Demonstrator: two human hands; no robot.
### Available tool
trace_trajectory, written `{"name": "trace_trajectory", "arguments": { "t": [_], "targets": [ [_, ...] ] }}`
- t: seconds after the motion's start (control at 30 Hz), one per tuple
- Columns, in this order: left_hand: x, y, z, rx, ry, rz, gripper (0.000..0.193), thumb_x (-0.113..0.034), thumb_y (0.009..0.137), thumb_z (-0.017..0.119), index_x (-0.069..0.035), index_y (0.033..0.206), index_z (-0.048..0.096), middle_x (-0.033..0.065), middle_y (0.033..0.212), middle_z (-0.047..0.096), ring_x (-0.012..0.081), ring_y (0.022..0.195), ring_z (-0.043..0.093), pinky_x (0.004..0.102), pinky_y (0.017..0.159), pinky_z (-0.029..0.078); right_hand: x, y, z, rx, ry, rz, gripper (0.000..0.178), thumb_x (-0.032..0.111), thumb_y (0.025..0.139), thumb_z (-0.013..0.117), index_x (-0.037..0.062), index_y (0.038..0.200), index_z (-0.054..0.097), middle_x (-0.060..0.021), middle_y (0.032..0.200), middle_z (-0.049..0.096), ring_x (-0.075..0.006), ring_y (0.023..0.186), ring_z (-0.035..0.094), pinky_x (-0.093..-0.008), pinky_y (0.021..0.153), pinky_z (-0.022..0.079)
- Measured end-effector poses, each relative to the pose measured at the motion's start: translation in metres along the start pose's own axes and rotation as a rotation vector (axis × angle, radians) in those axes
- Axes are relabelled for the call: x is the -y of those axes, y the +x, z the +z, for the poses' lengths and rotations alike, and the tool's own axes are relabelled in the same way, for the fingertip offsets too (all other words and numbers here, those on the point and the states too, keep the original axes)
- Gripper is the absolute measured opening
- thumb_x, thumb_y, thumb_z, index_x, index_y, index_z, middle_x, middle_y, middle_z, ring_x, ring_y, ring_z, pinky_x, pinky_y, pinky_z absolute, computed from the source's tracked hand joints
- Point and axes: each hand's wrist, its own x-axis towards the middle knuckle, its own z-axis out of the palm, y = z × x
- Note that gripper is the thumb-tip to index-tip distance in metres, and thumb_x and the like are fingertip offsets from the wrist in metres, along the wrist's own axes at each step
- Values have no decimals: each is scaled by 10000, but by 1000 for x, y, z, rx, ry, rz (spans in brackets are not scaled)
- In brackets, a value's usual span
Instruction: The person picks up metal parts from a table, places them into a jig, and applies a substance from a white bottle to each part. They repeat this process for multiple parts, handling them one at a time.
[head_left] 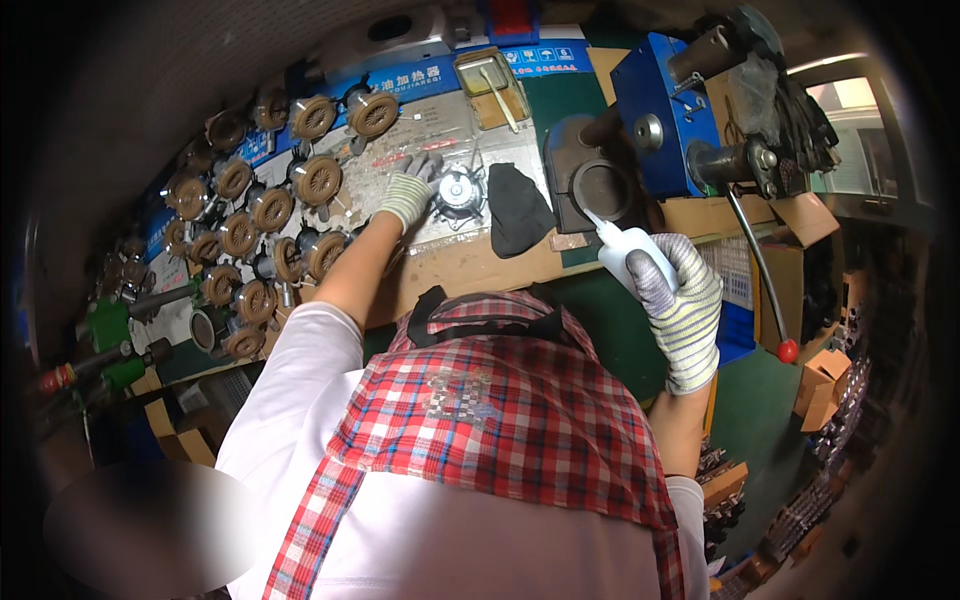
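My right hand (684,310), in a striped knit glove with grey fingers, is wrapped around a white squeeze bottle (630,254). The bottle's thin nozzle tilts up and left, in front of a dark cast-metal ring fixture (603,190). My left hand (410,188), in a matching glove, rests on the bench with fingers stretched out. Right beside its fingertips sits a round silvery metal part (460,191) with a shiny hub and several arms; whether they touch is hard to tell. A black cloth (518,212) lies to the right of that part.
Several brown finned wheel assemblies (318,181) crowd the bench's left side. Toward the back stands a shallow tray with a brush (492,88). On the right are a blue machine (655,115) and a lever with a red knob (787,350). Green-handled tools (108,325) are far left.
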Motion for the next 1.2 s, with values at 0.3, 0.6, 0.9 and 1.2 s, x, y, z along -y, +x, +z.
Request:
{"name": "trace_trajectory", "arguments": {
  "t": [0.3, 0.6, 0.9, 1.2],
  "targets": [
    [3, 9, -25, 399, -477, -87, 330, -172, 872, 590, -19, 1164, 584, 251, 957, 682, 432, 906, 660, 498, 777, 530, -8, -23, -4, -45, 23, 77, 376, 380, 849, 749, 25, 955, 687, -123, 777, 683, -200, 697, 664, -318, 678, 513],
    [16, -46, -245, 345, -954, -95, 683, -441, 881, 698, 26, 1337, 494, 227, 1224, 628, 251, 949, 644, 374, 842, 535, 22, -12, 21, 30, 74, -103, 305, 294, 828, 771, 21, 941, 694, -149, 813, 697, -285, 743, 706, -338, 664, 534],
    [-11, -101, -414, 605, -686, 130, 438, -454, 825, 718, -18, 795, 701, 186, 665, 628, 329, 599, 649, 387, 558, 511, 60, -5, 54, 247, 73, -412, 313, 279, 810, 791, 12, 945, 698, -132, 845, 690, -262, 758, 703, -328, 668, 555],
    [-17, -148, -395, 227, -560, 272, 379, -443, 817, 715, -67, 802, 674, 111, 688, 627, 276, 618, 617, 362, 582, 491, 64, -15, 88, 314, -54, -603, 350, 386, 866, 701, 47, 953, 710, -132, 769, 654, -301, 695, 657, -376, 607, 512]
  ]
}}
